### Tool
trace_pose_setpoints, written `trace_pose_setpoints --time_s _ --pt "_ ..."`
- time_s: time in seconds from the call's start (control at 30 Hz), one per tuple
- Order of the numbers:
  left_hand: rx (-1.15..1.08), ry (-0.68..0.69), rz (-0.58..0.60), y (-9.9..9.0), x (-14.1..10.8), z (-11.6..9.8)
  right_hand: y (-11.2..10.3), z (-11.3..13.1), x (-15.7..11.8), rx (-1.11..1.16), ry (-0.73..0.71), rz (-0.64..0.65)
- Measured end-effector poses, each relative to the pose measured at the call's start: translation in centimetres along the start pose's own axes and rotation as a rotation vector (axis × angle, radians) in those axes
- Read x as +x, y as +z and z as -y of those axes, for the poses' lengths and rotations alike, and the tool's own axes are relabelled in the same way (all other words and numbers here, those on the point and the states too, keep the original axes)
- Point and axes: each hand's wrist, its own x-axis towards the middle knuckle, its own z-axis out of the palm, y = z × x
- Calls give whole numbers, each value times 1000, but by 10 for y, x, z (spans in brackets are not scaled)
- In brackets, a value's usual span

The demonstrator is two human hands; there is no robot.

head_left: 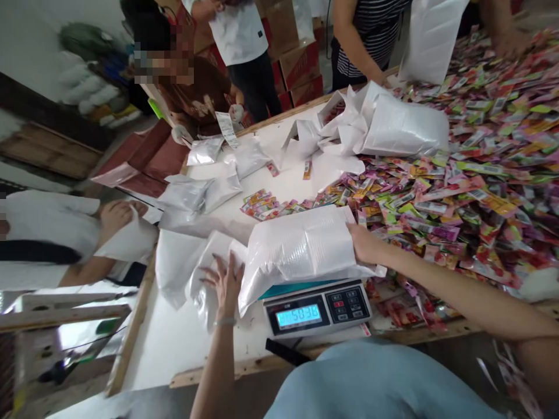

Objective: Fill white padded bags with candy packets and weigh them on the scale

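Note:
A filled white padded mailer bag (301, 244) lies across a digital scale (317, 308) with a lit blue display. My right hand (365, 244) grips the bag at its right end, its fingertips partly hidden by the bag's edge. To the left of the scale, my left hand (223, 282) rests with spread fingers on another white bag (203, 291). That bag leans against a further white bag (177, 265) near the table's left side.
Loose candy sachets (471, 198) heap over the table's right half. Filled white bags (404, 125) stand at the far side, with more bags (186, 195) at the left. Co-workers surround the table; one person's hands (120, 218) hold a white bag. A wooden rim (135, 326) edges the table.

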Motion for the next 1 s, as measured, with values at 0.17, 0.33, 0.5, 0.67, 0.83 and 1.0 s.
trace_pose_setpoints --time_s 0.17,0.33,0.5,0.67,0.83,1.0 --pt "-93 -134 52 -9 76 11 -96 -24 -47 -579 411 -181" --pt "-160 -215 -55 -38 81 10 -93 -24 -72 -924 571 -279" --pt "-237 -3 -401 -64 43 -10 -36 -56 -75 -850 443 -127" --pt "-243 50 -501 -73 24 -14 -76 -118 -76 -852 472 -168" --pt "-221 19 -436 -91 12 -19 -148 -172 -98 -836 495 -244" --pt "-171 14 -463 -124 0 -64 -219 -227 -141 -930 546 -250"
